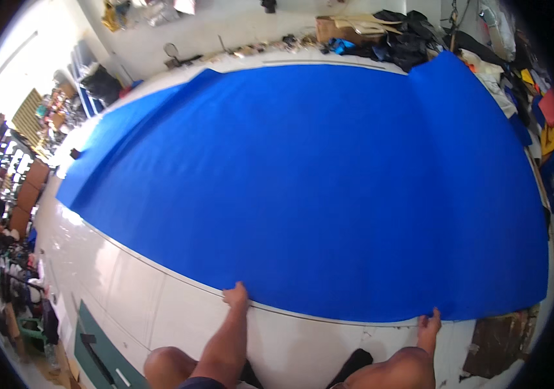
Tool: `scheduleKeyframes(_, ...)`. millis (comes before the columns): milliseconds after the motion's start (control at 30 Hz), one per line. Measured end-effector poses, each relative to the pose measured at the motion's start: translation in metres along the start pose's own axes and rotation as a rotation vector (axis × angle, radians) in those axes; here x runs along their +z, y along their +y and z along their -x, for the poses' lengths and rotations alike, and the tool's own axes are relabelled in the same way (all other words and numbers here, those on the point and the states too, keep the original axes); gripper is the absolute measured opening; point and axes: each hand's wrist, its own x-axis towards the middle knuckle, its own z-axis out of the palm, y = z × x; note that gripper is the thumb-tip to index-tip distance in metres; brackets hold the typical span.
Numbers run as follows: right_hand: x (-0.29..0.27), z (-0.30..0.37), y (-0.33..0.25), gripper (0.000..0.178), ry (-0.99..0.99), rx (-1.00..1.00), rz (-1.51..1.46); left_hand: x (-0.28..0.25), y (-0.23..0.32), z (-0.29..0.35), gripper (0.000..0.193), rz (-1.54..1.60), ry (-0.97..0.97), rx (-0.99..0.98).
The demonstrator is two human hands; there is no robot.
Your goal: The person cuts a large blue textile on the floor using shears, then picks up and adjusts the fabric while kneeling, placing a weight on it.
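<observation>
A large sheet of bright blue fabric (316,188) lies spread over a white table (160,305), covering most of it. My left hand (236,297) rests on the fabric's near edge, fingers pinching it. My right hand (430,321) grips the same near edge close to the fabric's right corner. Both forearms come in from the bottom of the view. A fold line runs along the fabric's left side.
A heap of dark cloth and a cardboard box (381,32) sit past the table's far end. Coloured fabric pieces (546,123) pile up on the right. Shelves with goods (11,168) line the left. A brown mat (501,343) lies at bottom right.
</observation>
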Motion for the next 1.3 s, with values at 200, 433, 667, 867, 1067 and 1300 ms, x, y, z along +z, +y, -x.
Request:
scheduleKeyframes(200,0.036,-0.019,-0.041,0.029,-0.189,-0.121,0.146,0.007,0.004,0.003,0.081,0.139,0.032,-0.197)
scheduleKeyframes(433,0.079,-0.015,-0.114,0.037,-0.288,-0.256,-0.114,-0.015,0.030,0.000,0.054,0.557,0.021,-0.017)
scheduleKeyframes(667,0.031,-0.053,-0.132,0.036,-0.300,-0.340,-0.176,0.021,0.049,0.044,0.018,0.798,-0.402,0.061)
scheduleKeyframes(867,-0.046,-0.109,-0.095,0.032,-0.099,-0.419,-0.008,0.039,0.004,0.040,0.019,0.654,-0.427,-0.081)
scheduleKeyframes(1067,-0.091,-0.132,-0.102,0.053,-0.309,-0.089,-0.054,0.050,0.024,0.055,0.031,0.709,-0.508,-0.165)
scheduleKeyframes(1300,0.014,-0.049,-0.097,0.055,-0.446,-0.115,0.086,0.015,0.095,0.009,0.051,0.838,-0.309,0.147)
